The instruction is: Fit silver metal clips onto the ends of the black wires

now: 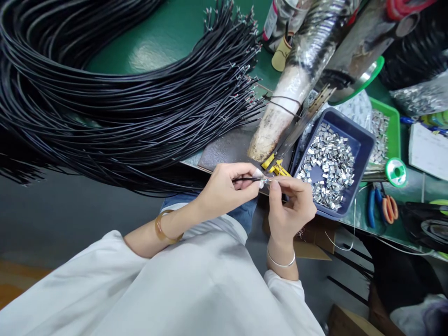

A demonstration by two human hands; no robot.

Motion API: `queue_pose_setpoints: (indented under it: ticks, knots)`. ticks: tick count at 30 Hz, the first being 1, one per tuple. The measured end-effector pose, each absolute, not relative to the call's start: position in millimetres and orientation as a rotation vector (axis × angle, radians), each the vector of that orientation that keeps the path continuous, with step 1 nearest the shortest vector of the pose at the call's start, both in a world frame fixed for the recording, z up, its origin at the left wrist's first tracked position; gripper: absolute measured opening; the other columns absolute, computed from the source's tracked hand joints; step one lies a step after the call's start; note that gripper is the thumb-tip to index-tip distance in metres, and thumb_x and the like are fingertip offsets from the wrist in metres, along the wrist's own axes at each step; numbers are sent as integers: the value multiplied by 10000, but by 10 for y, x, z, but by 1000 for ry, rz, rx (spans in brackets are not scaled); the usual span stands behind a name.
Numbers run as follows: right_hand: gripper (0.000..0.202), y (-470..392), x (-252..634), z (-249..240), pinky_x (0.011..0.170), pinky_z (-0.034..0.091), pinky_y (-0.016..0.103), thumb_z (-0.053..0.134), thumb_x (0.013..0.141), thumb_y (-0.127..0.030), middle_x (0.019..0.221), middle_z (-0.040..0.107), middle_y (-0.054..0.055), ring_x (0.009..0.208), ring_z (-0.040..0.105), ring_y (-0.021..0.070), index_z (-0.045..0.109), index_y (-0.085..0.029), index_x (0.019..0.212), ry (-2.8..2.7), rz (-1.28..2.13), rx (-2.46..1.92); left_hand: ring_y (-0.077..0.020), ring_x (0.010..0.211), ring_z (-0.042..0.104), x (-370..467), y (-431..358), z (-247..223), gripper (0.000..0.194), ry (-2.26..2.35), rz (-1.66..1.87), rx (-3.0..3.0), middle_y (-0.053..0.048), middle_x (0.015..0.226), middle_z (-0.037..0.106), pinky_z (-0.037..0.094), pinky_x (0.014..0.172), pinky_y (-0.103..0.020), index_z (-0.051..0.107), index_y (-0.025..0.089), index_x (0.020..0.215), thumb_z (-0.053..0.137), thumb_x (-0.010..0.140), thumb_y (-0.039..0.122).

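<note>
My left hand (pixel 233 185) pinches a thin black cable (pixel 247 179) near its end, with white material around the thumb and fingertip. Close beside it, my right hand (pixel 291 199) closes thumb and forefinger on a small metallic piece at the cable's tip; its exact shape is too small to tell. Both hands meet just off the table's front edge. Right of them stands a dark blue bin (pixel 364 135) holding a heap of small silver metal clips (pixel 329 168). Yellow-handled tool parts (pixel 278 169) lie just behind my fingertips.
A large bundle of black cables (pixel 140 102) covers the left of the green table (pixel 154 51). A wrapped duct (pixel 285 93) slants down behind my hands. Farther right are a green tray (pixel 395 126), a solder spool (pixel 396 172), blue-handled pliers (pixel 371 207) and orange-handled ones (pixel 389 208).
</note>
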State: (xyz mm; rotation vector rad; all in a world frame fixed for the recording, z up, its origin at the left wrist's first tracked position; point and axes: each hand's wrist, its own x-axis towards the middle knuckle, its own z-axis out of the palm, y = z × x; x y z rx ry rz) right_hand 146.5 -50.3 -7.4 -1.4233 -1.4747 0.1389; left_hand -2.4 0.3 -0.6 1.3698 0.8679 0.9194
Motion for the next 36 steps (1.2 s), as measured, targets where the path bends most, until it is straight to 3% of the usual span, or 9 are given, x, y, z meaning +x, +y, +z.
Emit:
queue_pose_setpoints:
  ticks: [6, 8, 13, 28, 36]
  knots:
    - [52, -490, 1502, -33, 675, 579, 212, 654, 909, -202, 855, 665, -22, 782, 685, 100, 602, -212, 904, -1400, 405, -1429, -97, 671, 626, -74, -64, -73, 141, 808, 1216, 1806, -54, 870, 757, 499, 662, -189, 704, 143, 956, 570, 916, 125]
    - [57, -493, 1500, -38, 709, 581, 232, 656, 904, -182, 864, 671, -18, 817, 686, 110, 608, -213, 904, -1458, 350, -1425, -83, 608, 590, -71, -78, -85, 173, 800, 1200, 1835, -31, 790, 726, 473, 602, -174, 696, 140, 987, 534, 930, 117]
    - [105, -503, 1454, -80, 735, 593, 249, 652, 892, -126, 864, 684, -22, 827, 697, 112, 614, -219, 924, -1528, 181, -1370, -38, 452, 342, -33, -121, -126, 72, 853, 1273, 1719, 76, 563, 482, 312, 444, -153, 673, 142, 905, 607, 878, 136]
    - [186, -532, 1423, -126, 643, 598, 223, 714, 837, -96, 981, 762, 14, 865, 741, 135, 663, -230, 955, -1602, -92, -1400, -44, 466, 281, 55, -46, -34, 43, 1008, 1174, 1478, 91, 529, 325, 254, 441, -175, 637, 155, 773, 627, 814, 163]
    - [218, -484, 1427, -125, 761, 620, 259, 760, 797, -78, 971, 770, 11, 873, 745, 138, 688, -228, 938, -1607, -183, -1394, -43, 480, 281, 65, -19, -36, 115, 963, 1158, 1476, 78, 546, 349, 243, 443, -184, 657, 141, 740, 618, 847, 154]
